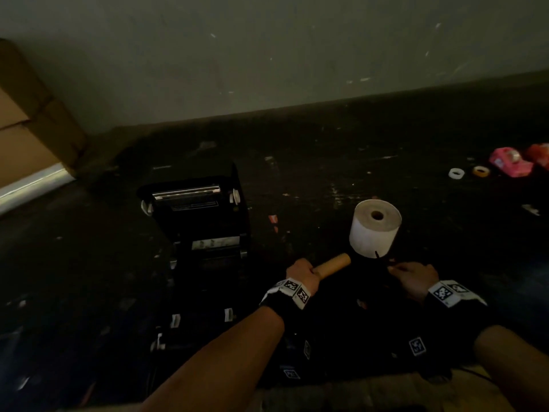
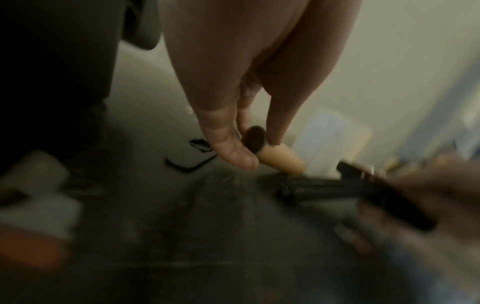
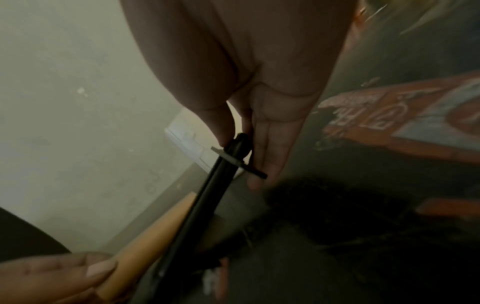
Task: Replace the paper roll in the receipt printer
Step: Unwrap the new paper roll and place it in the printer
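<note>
The black receipt printer (image 1: pixel 202 221) stands with its lid open, left of centre on the dark surface. A full white paper roll (image 1: pixel 375 233) stands on end to its right. My left hand (image 1: pixel 301 273) grips one end of an empty brown cardboard core (image 1: pixel 332 264), thumb and fingers (image 2: pixel 233 152) round its open end (image 2: pixel 254 137). My right hand (image 1: pixel 413 276) pinches the flanged end of a thin black spindle (image 3: pixel 207 195) between thumb and fingers (image 3: pixel 267 160). The spindle (image 2: pixel 363 195) runs toward the core's (image 3: pixel 145 246) far end. Whether it still sits inside is hidden.
Cardboard boxes (image 1: pixel 26 123) stand against the grey wall (image 1: pixel 267 55) at the far left. Two small tape rolls (image 1: pixel 456 173) and a pink tape dispenser (image 1: pixel 509 162) lie at the far right. A red printed pack (image 3: pixel 389 123) lies right of my right hand.
</note>
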`<control>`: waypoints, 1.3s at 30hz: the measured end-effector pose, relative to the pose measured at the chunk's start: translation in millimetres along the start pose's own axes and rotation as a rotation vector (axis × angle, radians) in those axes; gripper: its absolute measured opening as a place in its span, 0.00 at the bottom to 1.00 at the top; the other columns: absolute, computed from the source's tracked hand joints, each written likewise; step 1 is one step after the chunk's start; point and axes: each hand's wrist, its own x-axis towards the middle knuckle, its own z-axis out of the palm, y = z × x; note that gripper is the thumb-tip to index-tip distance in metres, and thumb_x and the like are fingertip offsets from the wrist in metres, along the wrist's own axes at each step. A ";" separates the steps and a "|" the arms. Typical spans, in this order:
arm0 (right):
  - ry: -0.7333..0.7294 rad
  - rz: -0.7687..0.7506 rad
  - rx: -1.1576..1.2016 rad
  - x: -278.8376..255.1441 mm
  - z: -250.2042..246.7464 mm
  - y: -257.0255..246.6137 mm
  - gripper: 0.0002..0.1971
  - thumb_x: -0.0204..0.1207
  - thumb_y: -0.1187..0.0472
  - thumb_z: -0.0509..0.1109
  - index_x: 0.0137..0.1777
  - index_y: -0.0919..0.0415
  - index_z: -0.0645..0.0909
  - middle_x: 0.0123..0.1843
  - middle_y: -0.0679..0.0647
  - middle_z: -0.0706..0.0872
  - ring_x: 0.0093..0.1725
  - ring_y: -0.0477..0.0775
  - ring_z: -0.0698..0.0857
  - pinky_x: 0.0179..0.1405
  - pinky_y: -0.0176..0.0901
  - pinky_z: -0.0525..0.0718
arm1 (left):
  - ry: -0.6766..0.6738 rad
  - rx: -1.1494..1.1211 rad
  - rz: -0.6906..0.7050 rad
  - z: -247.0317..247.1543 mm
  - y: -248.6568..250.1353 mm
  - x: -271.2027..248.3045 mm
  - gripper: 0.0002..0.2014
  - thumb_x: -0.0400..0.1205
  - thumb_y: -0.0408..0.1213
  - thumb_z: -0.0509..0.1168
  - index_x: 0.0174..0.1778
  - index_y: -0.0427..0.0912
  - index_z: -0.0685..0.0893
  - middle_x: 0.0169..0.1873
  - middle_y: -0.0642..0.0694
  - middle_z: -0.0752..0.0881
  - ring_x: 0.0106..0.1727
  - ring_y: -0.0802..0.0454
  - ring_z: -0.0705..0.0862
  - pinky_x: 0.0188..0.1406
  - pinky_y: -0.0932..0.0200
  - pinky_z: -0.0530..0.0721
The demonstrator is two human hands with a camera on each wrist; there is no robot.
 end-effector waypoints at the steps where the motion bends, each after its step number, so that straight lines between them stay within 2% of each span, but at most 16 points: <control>1: 0.015 -0.002 -0.073 2.5 0.5 2.1 0.21 0.82 0.47 0.49 0.68 0.49 0.77 0.76 0.53 0.74 0.78 0.57 0.66 0.81 0.53 0.48 | 0.029 0.083 0.038 2.5 -1.9 1.7 0.18 0.81 0.37 0.62 0.66 0.35 0.78 0.64 0.35 0.81 0.64 0.38 0.82 0.60 0.53 0.80; 5: 0.043 0.012 -0.167 17.5 4.1 8.1 0.26 0.78 0.41 0.47 0.71 0.45 0.72 0.78 0.54 0.71 0.80 0.58 0.63 0.81 0.57 0.47 | 0.070 0.264 0.100 9.0 -3.0 0.4 0.18 0.81 0.36 0.63 0.66 0.32 0.79 0.64 0.33 0.82 0.64 0.38 0.82 0.64 0.52 0.80; 11: 0.015 0.017 -0.250 16.2 0.1 2.3 0.24 0.79 0.42 0.49 0.71 0.47 0.73 0.75 0.54 0.75 0.76 0.59 0.69 0.80 0.57 0.53 | 0.025 0.339 0.106 4.1 1.7 4.4 0.20 0.78 0.39 0.68 0.64 0.33 0.80 0.64 0.34 0.82 0.64 0.38 0.82 0.63 0.51 0.81; 14: 0.031 -0.018 -0.274 20.9 -3.1 2.5 0.23 0.80 0.44 0.53 0.68 0.53 0.75 0.71 0.57 0.78 0.71 0.60 0.75 0.76 0.55 0.64 | -0.023 0.364 0.108 -5.4 8.8 9.6 0.24 0.75 0.45 0.70 0.63 0.36 0.80 0.63 0.36 0.82 0.62 0.40 0.83 0.60 0.51 0.82; 16: 0.061 -0.062 -0.249 16.7 -15.1 -4.5 0.20 0.79 0.47 0.57 0.64 0.58 0.77 0.67 0.59 0.81 0.66 0.61 0.79 0.67 0.50 0.74 | -0.032 0.340 0.138 -12.3 19.1 14.1 0.23 0.76 0.49 0.68 0.62 0.38 0.80 0.61 0.39 0.83 0.60 0.41 0.83 0.58 0.52 0.82; 17: 0.073 -0.081 -0.249 13.0 -23.1 -9.4 0.19 0.80 0.49 0.59 0.62 0.60 0.78 0.65 0.60 0.82 0.64 0.61 0.81 0.61 0.47 0.76 | -0.023 0.301 0.162 -15.3 25.9 16.0 0.22 0.77 0.49 0.66 0.62 0.39 0.80 0.60 0.40 0.83 0.60 0.42 0.83 0.59 0.52 0.82; 20: 0.202 -0.204 -0.246 0.4 -51.4 -25.6 0.15 0.79 0.52 0.61 0.54 0.62 0.82 0.58 0.63 0.86 0.58 0.63 0.84 0.54 0.46 0.78 | -0.010 0.160 0.249 -21.0 48.6 25.4 0.20 0.81 0.40 0.63 0.69 0.39 0.77 0.66 0.39 0.82 0.67 0.44 0.81 0.67 0.54 0.77; 22: 0.313 -0.294 -0.215 -4.1 -68.7 -36.5 0.12 0.77 0.53 0.63 0.51 0.60 0.82 0.54 0.61 0.86 0.57 0.63 0.84 0.51 0.45 0.77 | -0.063 0.077 0.256 -19.6 64.3 35.1 0.24 0.82 0.36 0.62 0.75 0.41 0.71 0.71 0.40 0.79 0.72 0.45 0.77 0.72 0.55 0.73; 24: 0.339 -0.333 -0.139 0.1 -78.8 -47.8 0.11 0.74 0.52 0.68 0.53 0.56 0.80 0.54 0.57 0.83 0.58 0.59 0.83 0.50 0.44 0.76 | -0.153 -0.033 0.234 -15.6 79.1 41.5 0.27 0.82 0.31 0.60 0.78 0.43 0.66 0.75 0.40 0.75 0.75 0.44 0.74 0.75 0.50 0.72; 26: 0.311 -0.318 -0.134 11.8 -81.2 -57.1 0.22 0.70 0.48 0.72 0.61 0.55 0.76 0.62 0.54 0.78 0.64 0.57 0.78 0.57 0.47 0.78 | -0.217 -0.147 0.220 -9.3 93.8 45.7 0.27 0.81 0.28 0.59 0.79 0.42 0.65 0.76 0.39 0.73 0.75 0.42 0.73 0.76 0.44 0.71; 29: 0.263 -0.312 -0.262 29.3 -73.7 -66.2 0.39 0.66 0.42 0.73 0.73 0.57 0.65 0.75 0.60 0.70 0.73 0.61 0.71 0.70 0.56 0.74 | -0.260 -0.225 0.220 -0.8 108.9 52.3 0.22 0.81 0.29 0.59 0.73 0.43 0.74 0.71 0.39 0.78 0.73 0.40 0.76 0.75 0.40 0.71; 31: 0.248 -0.298 -0.311 37.0 -67.5 -68.8 0.43 0.64 0.39 0.72 0.76 0.58 0.62 0.79 0.62 0.64 0.76 0.63 0.67 0.74 0.58 0.70 | -0.251 -0.252 0.220 0.7 114.0 52.8 0.21 0.81 0.29 0.58 0.71 0.43 0.76 0.70 0.39 0.79 0.71 0.40 0.76 0.74 0.41 0.73; 34: 0.216 -0.265 -0.331 44.8 -64.0 -73.0 0.48 0.60 0.33 0.71 0.76 0.55 0.60 0.80 0.61 0.61 0.77 0.64 0.64 0.75 0.59 0.69 | -0.223 -0.294 0.208 -0.8 113.4 54.5 0.22 0.82 0.26 0.55 0.72 0.42 0.76 0.69 0.39 0.79 0.71 0.41 0.77 0.74 0.45 0.73; 36: 0.169 -0.247 -0.342 48.0 -63.0 -75.7 0.50 0.58 0.32 0.72 0.77 0.52 0.57 0.80 0.61 0.59 0.78 0.65 0.63 0.75 0.61 0.68 | -0.247 -0.309 0.192 -2.3 112.4 55.1 0.22 0.83 0.26 0.54 0.72 0.42 0.75 0.70 0.39 0.79 0.71 0.41 0.77 0.74 0.44 0.73; 39: 0.158 -0.218 -0.345 51.4 -63.4 -79.3 0.50 0.59 0.34 0.72 0.78 0.52 0.55 0.80 0.63 0.59 0.77 0.68 0.63 0.73 0.62 0.69 | -0.266 -0.315 0.165 -2.8 111.3 59.3 0.22 0.83 0.28 0.53 0.73 0.46 0.75 0.71 0.39 0.79 0.71 0.40 0.77 0.73 0.42 0.74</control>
